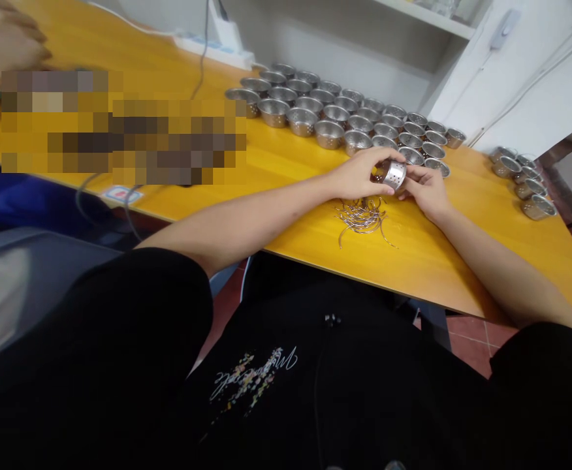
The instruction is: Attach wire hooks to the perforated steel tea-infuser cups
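Observation:
A small perforated metal cup (394,175) is held on its side just above the table, between my two hands. My left hand (364,171) is closed round one end of it, thumb below and fingers above. From the other side, the fingers of my right hand (426,189) pinch its edge; whether they also hold a wire is too small to tell. Below my left hand lies a loose pile of thin, curved metal wires (362,217). Just behind my hands, rows of similar perforated metal cups (330,132) stand upright with their mouths up.
More metal cups (538,206) stand near the right end of the yellow table (310,241). A white power strip (212,51) with a cable lies at the back. Another person's hand (6,46) is at the far left, beside a pixelated area.

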A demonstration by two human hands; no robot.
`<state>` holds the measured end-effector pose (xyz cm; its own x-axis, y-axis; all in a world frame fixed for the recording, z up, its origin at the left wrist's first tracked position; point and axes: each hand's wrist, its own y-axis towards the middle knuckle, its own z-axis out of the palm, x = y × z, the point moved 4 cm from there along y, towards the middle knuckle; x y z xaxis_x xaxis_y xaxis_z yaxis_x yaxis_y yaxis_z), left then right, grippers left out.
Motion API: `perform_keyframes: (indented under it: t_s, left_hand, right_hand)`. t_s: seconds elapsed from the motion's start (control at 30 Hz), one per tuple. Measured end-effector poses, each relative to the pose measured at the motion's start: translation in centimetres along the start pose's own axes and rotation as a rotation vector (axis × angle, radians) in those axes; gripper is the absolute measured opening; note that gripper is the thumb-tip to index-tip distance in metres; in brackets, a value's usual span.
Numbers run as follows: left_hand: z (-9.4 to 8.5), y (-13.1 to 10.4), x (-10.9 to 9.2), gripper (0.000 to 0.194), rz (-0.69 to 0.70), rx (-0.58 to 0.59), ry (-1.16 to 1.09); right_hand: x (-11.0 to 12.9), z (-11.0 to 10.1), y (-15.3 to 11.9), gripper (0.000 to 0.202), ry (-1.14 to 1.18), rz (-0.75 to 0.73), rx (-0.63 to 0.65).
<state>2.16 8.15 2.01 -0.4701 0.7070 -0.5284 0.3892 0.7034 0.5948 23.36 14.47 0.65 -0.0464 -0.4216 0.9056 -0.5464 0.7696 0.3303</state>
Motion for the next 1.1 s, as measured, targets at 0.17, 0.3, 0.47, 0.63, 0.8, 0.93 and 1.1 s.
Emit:
perform_keyframes:
  t_s: [0.17, 0.3, 0.47, 0.63, 0.8, 0.93, 1.1]
  left_hand:
    - [0.0, 0.1, 0.3, 0.078, 0.012, -0.018, 0.020]
    - [0.4, 0.1, -0.3, 0.071, 0.035, -0.017, 0.012]
    - [0.3, 0.1, -0.1, 0.071, 0.029, -0.006, 0.019]
    - [0.2, 0.1, 0.3, 0.074, 0.015, 0.006, 0.024]
    - [0.6, 0.1, -0.4, 0.074, 0.017, 0.032, 0.021]
    - [0.7, 0.2, -0.6, 0.074, 0.014, 0.044, 0.021]
    - [0.0, 0.3, 0.3, 0.078, -0.015, -0.004, 0.006]
  right_hand:
    - [0.7, 0.5, -0.2, 0.034, -0.032, -0.025, 0.093]
    - [0.9, 0.5, -0.2, 0.033, -0.032, -0.047, 0.101]
    - [1.6, 0.6, -0.6, 0.034, -0.068, -0.054, 0.190]
    - [1.5, 0.2, -0.5, 0.029, -0.089, -0.049, 0.249]
    - [0.6, -0.4, -0.1, 0.023, -0.019, -0.017, 0.234]
    - [0.3, -0.4, 0.1, 0.024, 0.042, -0.003, 0.235]
    - [0.6, 0.0, 0.0, 0.040, 0.012, 0.006, 0.166]
